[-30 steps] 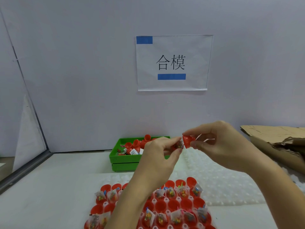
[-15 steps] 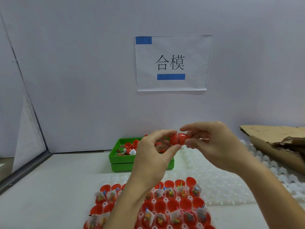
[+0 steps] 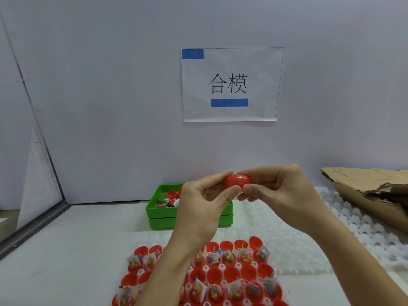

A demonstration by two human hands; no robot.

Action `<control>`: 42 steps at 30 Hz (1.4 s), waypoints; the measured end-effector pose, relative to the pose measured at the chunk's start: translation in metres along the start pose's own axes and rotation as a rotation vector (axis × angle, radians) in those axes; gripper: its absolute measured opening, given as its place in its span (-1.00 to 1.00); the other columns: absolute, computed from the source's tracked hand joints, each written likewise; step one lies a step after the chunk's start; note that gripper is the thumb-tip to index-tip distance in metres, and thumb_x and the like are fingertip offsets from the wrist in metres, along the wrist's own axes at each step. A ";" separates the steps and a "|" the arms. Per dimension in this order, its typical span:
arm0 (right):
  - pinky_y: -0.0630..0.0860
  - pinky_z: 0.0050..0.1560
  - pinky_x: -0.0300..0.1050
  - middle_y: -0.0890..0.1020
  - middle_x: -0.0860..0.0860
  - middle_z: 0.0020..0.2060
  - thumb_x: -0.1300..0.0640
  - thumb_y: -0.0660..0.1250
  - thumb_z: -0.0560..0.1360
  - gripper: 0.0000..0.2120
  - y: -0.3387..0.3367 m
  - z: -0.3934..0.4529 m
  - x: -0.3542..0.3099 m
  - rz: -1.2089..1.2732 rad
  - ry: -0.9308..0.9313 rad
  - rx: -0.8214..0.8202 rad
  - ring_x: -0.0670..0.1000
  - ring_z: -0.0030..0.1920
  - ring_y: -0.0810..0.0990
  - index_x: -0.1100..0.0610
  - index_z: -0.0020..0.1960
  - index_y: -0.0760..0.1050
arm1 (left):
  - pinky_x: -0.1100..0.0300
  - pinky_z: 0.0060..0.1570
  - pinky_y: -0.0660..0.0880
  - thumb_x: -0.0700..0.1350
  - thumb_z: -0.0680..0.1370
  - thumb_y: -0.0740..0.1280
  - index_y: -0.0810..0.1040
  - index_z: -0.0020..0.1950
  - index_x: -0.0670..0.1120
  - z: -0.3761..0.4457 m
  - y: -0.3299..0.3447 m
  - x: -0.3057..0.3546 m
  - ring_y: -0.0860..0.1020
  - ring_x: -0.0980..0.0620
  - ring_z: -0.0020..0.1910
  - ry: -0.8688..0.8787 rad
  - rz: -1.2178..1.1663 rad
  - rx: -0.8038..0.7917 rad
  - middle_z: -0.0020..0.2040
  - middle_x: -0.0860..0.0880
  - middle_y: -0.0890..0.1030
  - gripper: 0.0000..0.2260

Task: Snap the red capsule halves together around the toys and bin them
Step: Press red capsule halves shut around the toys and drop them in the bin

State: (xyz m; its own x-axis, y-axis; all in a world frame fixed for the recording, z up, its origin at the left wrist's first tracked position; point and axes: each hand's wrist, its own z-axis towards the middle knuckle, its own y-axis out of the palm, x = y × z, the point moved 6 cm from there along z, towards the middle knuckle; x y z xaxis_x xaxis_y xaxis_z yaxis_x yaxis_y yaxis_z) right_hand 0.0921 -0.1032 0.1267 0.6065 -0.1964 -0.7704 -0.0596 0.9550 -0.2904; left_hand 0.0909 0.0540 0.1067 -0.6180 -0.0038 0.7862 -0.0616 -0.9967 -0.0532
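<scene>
Red capsule (image 3: 238, 181), one item, halves joined with a seam showing; we hold it raised above the green bin (image 3: 163, 212), left hand (image 3: 204, 205) pinching its left end, right hand (image 3: 280, 191) pinching its right end between thumb and forefinger. We judge this one snapped or nearly so, binning not yet done.

Green bin, behind the hands: several red capsules and loose pieces already inside.

Tray of red halves (image 3: 229, 272), nearer us than the bin: many cups hold bagged toys (image 3: 244, 257), unclosed; most of the work remains.

White counter (image 3: 77, 250) under all. White dimpled trays (image 3: 309, 244) right of the bin; torn cardboard (image 3: 364, 191) beyond them. Pale wall behind the bin, paper sign (image 3: 231, 85) taped above.
</scene>
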 end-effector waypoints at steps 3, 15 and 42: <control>0.60 -0.22 -0.26 0.74 0.00 -0.25 0.31 0.48 0.45 -0.85 -0.002 0.002 0.003 -0.014 0.016 0.056 -0.01 -0.24 0.73 0.12 -0.04 0.68 | 0.38 0.00 0.55 -0.04 0.37 0.47 0.60 0.15 0.13 0.000 0.003 0.001 0.66 0.20 0.03 0.003 0.014 -0.045 0.01 0.22 0.69 -0.65; 0.61 -0.25 -0.24 0.73 0.06 -0.30 0.37 0.44 0.46 -0.88 0.001 0.002 0.005 0.011 0.040 0.071 0.04 -0.29 0.73 0.20 -0.07 0.67 | 0.44 -0.04 0.52 -0.24 0.42 0.49 0.63 0.04 0.17 0.002 -0.002 0.000 0.65 0.27 -0.04 0.046 0.147 0.038 -0.08 0.30 0.69 -0.66; 0.63 -0.17 -0.18 0.74 0.05 -0.26 0.36 0.47 0.44 -0.84 -0.006 0.000 0.001 -0.015 0.002 -0.004 0.05 -0.22 0.74 0.11 -0.09 0.67 | 0.40 -0.04 0.55 0.07 0.30 0.49 0.70 -0.08 0.21 -0.002 0.000 0.004 0.68 0.20 -0.03 -0.033 -0.010 -0.007 -0.07 0.18 0.72 -0.79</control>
State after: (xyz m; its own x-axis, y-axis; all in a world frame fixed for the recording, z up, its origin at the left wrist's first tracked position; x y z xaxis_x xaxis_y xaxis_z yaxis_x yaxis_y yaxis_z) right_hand 0.0927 -0.1091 0.1274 0.6054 -0.2109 -0.7675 -0.0540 0.9511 -0.3040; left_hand 0.0872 0.0542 0.1088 -0.5907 0.0036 0.8069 -0.0732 -0.9961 -0.0491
